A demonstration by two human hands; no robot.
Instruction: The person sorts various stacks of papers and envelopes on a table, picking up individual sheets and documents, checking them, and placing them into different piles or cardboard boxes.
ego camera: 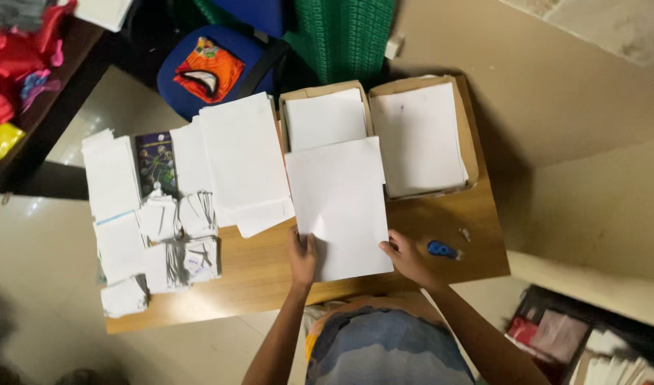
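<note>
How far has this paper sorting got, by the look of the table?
Looks done: folded white bundles lie heaped at the table's left end. In hand: the left hand and right hand hold one white sheet by its lower corners. Left: full sheets fill two cardboard boxes and a loose stack.

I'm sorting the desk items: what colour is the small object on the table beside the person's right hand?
Blue; the small object lies right of the right hand, in the head view.

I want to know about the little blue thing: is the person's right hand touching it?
Apart. The head view shows bare wooden table between the right hand and the small blue thing; that hand rests on the white sheet.
</note>
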